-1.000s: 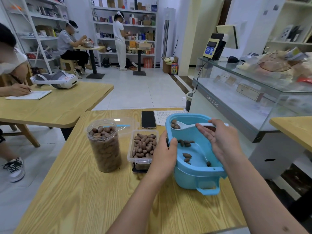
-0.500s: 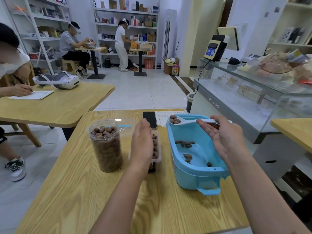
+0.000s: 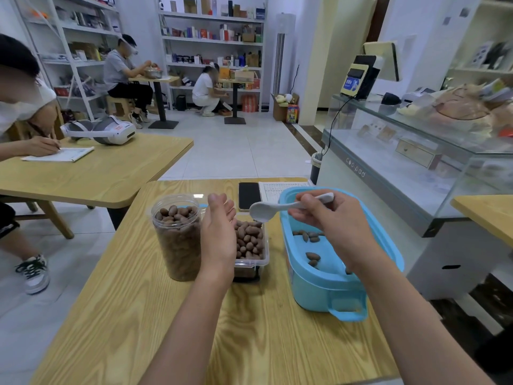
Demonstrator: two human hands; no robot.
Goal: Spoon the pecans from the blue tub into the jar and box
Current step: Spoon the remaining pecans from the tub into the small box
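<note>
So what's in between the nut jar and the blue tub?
In the head view, the clear box of pecans sits between the jar and blue tub, with the left hand in front of it.

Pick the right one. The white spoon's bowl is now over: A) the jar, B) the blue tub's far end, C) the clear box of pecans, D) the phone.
C: the right hand holds the white spoon with its bowl tipped over the clear box, whose pecans lie below.
</note>
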